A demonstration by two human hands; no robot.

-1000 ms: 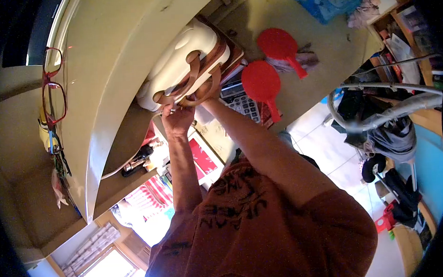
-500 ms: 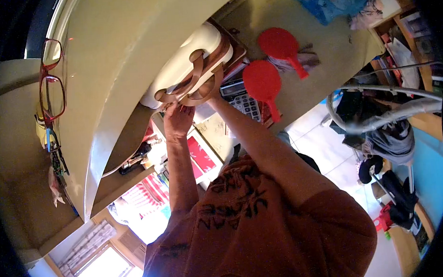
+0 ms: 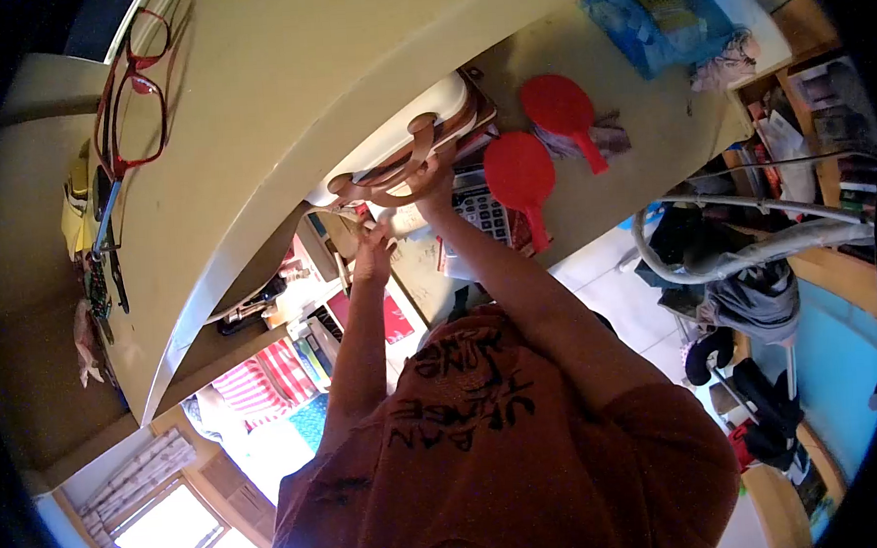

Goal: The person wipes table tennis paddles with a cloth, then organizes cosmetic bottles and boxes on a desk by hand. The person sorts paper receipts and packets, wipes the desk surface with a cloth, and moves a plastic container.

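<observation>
A cream handbag with brown strap handles is tilted beneath the edge of a pale shelf that hides part of it. My right hand is closed at the handles, on the bag's near side, with its fingertips partly hidden. Just below the bag's left end, my left hand has its fingers raised and apart, close to the bag but seemingly not holding it. Right beside my right forearm lies a calculator.
Two red paddles lie on the desk, by a crumpled cloth. Red-framed glasses rest on the pale shelf. A blue plastic bag sits at the far right. A wrapped metal tube frame stands beyond the desk.
My left hand has drawn down and away from the bag's lower edge, its fingers spreading. My right hand stays at the handles. The whole view has shifted slightly.
</observation>
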